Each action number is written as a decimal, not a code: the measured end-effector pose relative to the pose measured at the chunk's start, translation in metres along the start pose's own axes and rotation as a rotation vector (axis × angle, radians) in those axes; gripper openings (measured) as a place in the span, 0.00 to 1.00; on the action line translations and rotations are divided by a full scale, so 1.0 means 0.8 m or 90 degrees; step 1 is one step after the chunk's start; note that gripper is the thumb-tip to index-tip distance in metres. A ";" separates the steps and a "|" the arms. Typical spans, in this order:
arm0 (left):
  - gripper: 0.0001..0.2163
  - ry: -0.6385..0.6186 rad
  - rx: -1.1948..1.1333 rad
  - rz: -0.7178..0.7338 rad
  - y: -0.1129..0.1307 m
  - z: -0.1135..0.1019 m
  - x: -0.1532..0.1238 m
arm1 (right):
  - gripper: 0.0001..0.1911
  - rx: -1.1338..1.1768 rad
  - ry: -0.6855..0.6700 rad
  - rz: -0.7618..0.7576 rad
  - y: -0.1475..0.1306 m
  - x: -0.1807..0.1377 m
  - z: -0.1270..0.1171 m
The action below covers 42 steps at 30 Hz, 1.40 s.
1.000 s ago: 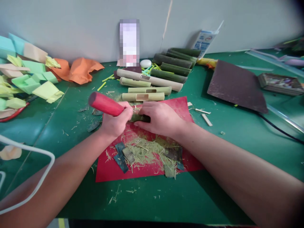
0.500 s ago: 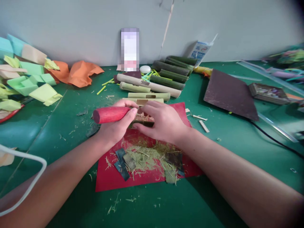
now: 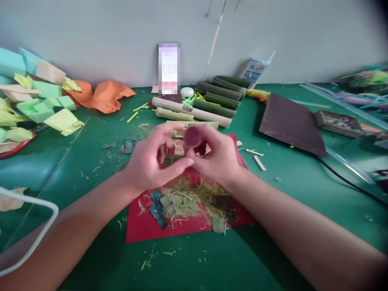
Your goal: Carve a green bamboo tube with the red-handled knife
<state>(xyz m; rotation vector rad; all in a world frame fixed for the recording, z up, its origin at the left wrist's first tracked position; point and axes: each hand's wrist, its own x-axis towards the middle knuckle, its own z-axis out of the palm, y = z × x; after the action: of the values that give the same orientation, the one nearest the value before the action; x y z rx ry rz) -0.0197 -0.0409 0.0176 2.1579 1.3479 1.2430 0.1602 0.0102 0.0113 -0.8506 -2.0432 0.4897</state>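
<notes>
My right hand (image 3: 216,153) is closed around a red wooden handle (image 3: 193,136), whose round end faces me. The tool's other end is hidden. Close beside it, my left hand (image 3: 151,155) has its fingers loosely bent and its thumb stretched toward the right hand, with nothing visible in its grasp. Behind both hands a cut bamboo piece (image 3: 172,159) shows only in part over the red sheet (image 3: 142,230). Greenish bamboo shavings (image 3: 189,202) and several worn sandpaper pieces (image 3: 159,216) lie on the sheet in front of the hands.
Several bamboo tubes (image 3: 216,105) lie behind the hands, some with slots. A phone (image 3: 169,68) leans on the wall, left of a drink carton (image 3: 256,70). Folded paper (image 3: 39,105) piles up at left. A dark brown board (image 3: 292,123) is at right on the green table (image 3: 100,262).
The red-handled tool has passed from my left hand to my right and now points its end toward me. My left hand has loosened and shifted slightly left. The view has moved slightly.
</notes>
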 end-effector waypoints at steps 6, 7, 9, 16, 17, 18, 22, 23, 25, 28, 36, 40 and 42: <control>0.16 -0.213 0.362 0.071 -0.017 -0.022 0.019 | 0.07 0.056 0.102 0.108 -0.002 0.010 -0.005; 0.14 -0.256 0.396 0.056 -0.018 -0.023 0.021 | 0.08 0.074 0.097 0.124 -0.005 0.011 -0.006; 0.11 -0.308 0.429 0.032 -0.019 -0.021 0.023 | 0.12 0.141 0.079 0.170 -0.011 0.011 -0.006; 0.09 -0.232 0.329 -0.009 -0.026 -0.003 0.014 | 0.10 0.254 0.074 0.247 -0.013 0.010 0.000; 0.09 -0.223 0.304 -0.024 -0.028 -0.001 0.013 | 0.09 0.260 0.071 0.247 -0.010 0.010 0.000; 0.09 -0.215 0.277 -0.040 -0.030 0.001 0.012 | 0.08 0.266 0.066 0.250 -0.007 0.010 0.000; 0.12 -0.184 0.193 -0.081 -0.040 0.003 0.010 | 0.10 0.312 0.037 0.265 0.003 0.009 0.001; 0.12 -0.180 0.183 -0.083 -0.042 0.003 0.010 | 0.11 0.325 0.032 0.269 0.004 0.009 0.002; 0.12 -0.184 0.173 -0.077 -0.046 0.003 0.009 | 0.10 0.342 0.029 0.275 0.004 0.008 0.003; 0.12 -0.196 0.170 -0.060 -0.049 0.002 0.010 | 0.09 0.337 0.045 0.284 0.001 0.008 0.006; 0.13 -0.201 0.190 -0.031 -0.046 0.002 0.011 | 0.10 0.257 0.019 0.257 -0.005 0.009 0.011; 0.14 -0.196 0.199 -0.016 -0.048 0.003 0.011 | 0.09 0.219 -0.012 0.225 -0.004 0.014 0.015; 0.15 -0.192 0.197 -0.010 -0.049 0.003 0.011 | 0.07 0.220 -0.020 0.206 -0.001 0.016 0.018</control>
<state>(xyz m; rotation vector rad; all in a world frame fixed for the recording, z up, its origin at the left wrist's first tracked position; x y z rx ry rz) -0.0387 -0.0132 -0.0046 2.4131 1.4951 0.6979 0.1426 0.0182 0.0111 -0.9635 -1.7810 1.0079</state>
